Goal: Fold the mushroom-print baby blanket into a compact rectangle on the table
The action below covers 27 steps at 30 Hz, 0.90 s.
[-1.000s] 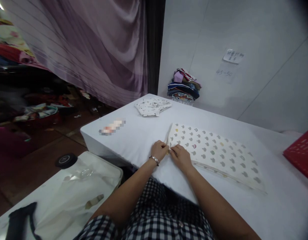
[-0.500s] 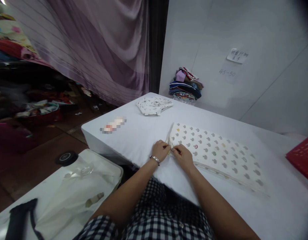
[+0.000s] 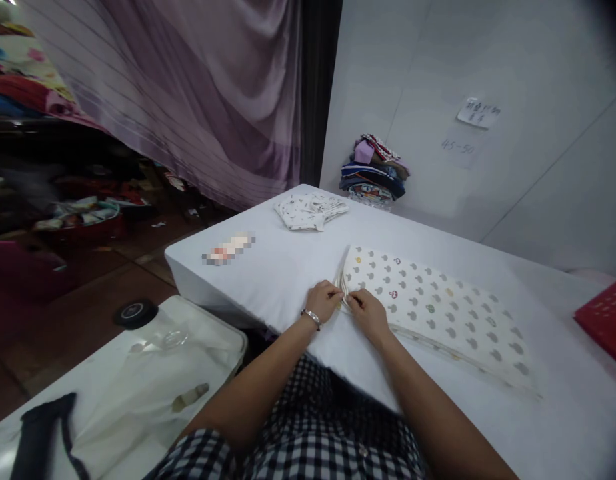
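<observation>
A folded white cloth [image 3: 438, 313] printed with grey, red, yellow and green mushroom-like shapes lies flat on the white table [image 3: 278, 267]. Its layered edges show at the near left corner. My left hand [image 3: 324, 301], with a bracelet at the wrist, pinches that corner from the left. Beside it, my right hand [image 3: 369, 313] has thumb and fingers closed on the same corner, the two fingertips almost touching. Farther back on the table sits a bunched white cloth [image 3: 311, 211] with a small dark print.
A pile of folded fabrics [image 3: 373, 170] stands at the table's back edge by the wall. To the right is a red object [image 3: 605, 320]. A pixelated item [image 3: 229, 249] lies on the left. A lower white surface [image 3: 188, 347] holds a dark strap [image 3: 43, 440] and a round black object [image 3: 135, 313].
Both hands stay at the cloth's corner with nearly the same grip. The whole view has shifted slightly, and the layered edges show a little more between the fingers.
</observation>
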### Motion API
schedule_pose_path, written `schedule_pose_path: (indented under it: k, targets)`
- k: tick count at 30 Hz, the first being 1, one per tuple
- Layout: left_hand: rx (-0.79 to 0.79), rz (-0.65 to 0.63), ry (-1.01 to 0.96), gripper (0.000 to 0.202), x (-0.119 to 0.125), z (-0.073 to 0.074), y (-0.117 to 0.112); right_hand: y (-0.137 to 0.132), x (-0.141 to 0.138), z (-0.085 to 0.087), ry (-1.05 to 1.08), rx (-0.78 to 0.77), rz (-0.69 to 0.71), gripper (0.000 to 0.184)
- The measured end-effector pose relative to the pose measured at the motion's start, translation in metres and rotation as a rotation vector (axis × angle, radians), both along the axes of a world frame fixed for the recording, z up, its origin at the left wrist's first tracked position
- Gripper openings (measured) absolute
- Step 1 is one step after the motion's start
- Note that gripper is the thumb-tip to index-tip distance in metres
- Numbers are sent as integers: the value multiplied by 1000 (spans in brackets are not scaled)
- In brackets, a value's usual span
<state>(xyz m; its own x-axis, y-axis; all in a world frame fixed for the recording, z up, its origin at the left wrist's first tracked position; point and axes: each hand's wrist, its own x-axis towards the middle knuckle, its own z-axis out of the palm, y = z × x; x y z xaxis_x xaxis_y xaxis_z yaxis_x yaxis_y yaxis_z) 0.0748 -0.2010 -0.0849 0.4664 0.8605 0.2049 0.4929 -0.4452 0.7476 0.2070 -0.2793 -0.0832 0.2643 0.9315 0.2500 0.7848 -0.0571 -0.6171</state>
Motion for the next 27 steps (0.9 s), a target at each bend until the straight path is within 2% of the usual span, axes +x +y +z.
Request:
schedule_pose_path:
  k: [7, 11, 13, 17, 21, 24, 27]
  targets:
    - [-19, -11, -15, 8, 0, -1, -1, -3, 0, -2, -79, 20, -40, 22]
    - [-30, 84, -24, 7, 3, -1, -2, -6, -3, 0, -89, 91, -98, 26]
    - [-45, 157, -37, 8, 5, -1, -3, -7, -6, 2, -166, 71, -108, 25]
    - [-51, 196, -57, 9, 7, 0, -4, -6, -13, 5, -366, -57, -46, 22]
    - [-42, 176, -61, 10, 6, 1, -4, -6, -16, 7, -439, -59, 25, 19]
    - [-45, 153, -78, 9, 4, -2, -3, -6, -14, 6, -370, -26, 21, 19]
    - [-35, 133, -108, 13, 3, -6, -1, -5, -9, 5, -148, 15, -35, 24]
